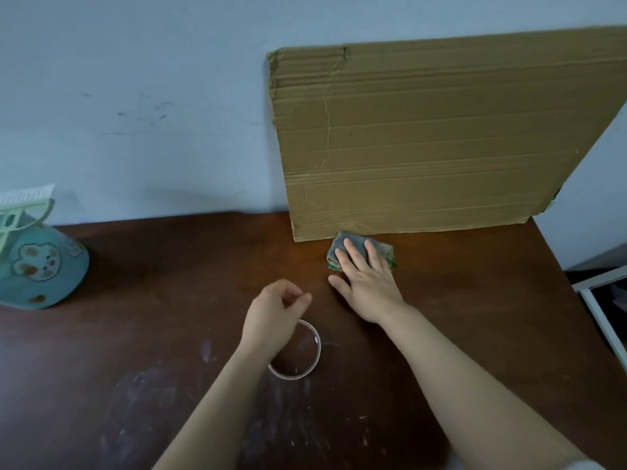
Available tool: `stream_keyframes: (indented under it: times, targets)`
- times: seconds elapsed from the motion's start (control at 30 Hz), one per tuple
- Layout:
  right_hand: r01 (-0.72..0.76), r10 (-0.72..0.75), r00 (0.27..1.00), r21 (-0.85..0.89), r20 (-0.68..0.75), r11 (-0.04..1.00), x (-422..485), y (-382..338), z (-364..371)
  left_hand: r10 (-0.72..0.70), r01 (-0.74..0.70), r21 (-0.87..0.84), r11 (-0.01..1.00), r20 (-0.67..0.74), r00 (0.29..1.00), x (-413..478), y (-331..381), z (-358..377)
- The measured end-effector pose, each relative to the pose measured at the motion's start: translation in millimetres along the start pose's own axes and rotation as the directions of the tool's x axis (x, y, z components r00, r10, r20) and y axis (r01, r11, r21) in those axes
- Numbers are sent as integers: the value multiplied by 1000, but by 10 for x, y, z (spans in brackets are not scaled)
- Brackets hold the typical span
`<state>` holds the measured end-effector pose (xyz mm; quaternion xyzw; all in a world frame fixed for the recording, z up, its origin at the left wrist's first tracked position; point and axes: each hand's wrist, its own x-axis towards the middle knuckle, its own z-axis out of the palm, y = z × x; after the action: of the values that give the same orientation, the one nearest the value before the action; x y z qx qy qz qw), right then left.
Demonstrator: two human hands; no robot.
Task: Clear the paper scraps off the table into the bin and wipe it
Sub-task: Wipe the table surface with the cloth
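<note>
Right hand: fingers straight and slightly spread, laid flat on top of the folded cloth. The thumb lies off the cloth, on the surface. The cloth is grey on top with tan and green layers showing at its right edge. It lies at the far side of the surface, its far edge touching or just short of the foot of a cardboard sheet.

Left hand: fingers curled inward, thumb tip against the forefinger, with nothing visible between them. The hand is above the near-centre of the surface, well apart from the cloth.

Below the left wrist, a thin clear ring lies flat on the surface, partly covered by the forearm.

Obstruction: the cardboard sheet stands on its lower edge and leans on the wall, blocking the far right portion of the surface directly behind the cloth.

The teal bin, printed with a cartoon figure, stands at the far left edge, well apart from both hands. A green-and-white handled tool protrudes from its top.

White smears mark the near part of the dark brown surface. A white-framed object is beyond the right edge.
</note>
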<state>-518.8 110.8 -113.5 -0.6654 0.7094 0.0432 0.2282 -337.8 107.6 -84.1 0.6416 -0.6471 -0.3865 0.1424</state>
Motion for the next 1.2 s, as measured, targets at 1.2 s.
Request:
stream_keyframes:
  times: [1.2]
  targets:
    - [131,-127,991,-88,51,987,-200,-318,185,73,-63,62,996,-174,982,-821,-182,-53]
